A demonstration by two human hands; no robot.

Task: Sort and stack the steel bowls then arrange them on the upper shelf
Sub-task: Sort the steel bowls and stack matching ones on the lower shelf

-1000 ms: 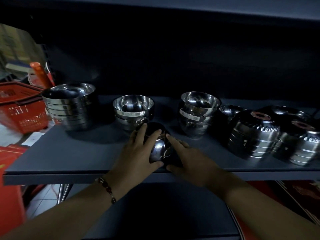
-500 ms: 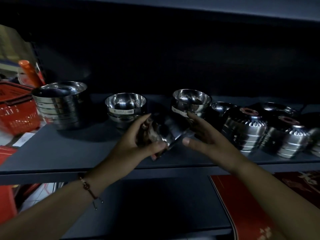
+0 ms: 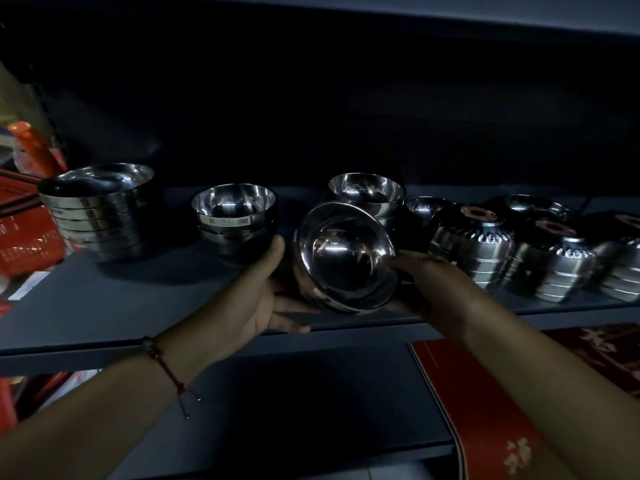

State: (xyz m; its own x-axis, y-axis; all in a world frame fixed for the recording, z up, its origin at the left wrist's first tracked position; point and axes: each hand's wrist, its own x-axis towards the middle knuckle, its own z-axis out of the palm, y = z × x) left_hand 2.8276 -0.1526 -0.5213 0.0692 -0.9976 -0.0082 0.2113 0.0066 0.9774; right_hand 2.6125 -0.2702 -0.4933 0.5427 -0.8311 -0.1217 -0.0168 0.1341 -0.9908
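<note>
You held a tilted steel bowl between both hands above the front edge of the shelf, its mouth turned toward you. Your left hand cupped its side at nine o'clock, fingers curled underneath; your right hand pinched the rim at three o'clock. A stack of bowls stood at eleven o'clock, another stack at twelve.

Single head cam, wide-angle, looking forward and slightly down into the dark shelf bay. Close range: both forearms enter from the bottom corners, shelf edge runs just below the fingers, bowl stacks just beyond them. Edges distort noticeably. No second view, so no overlap.
</note>
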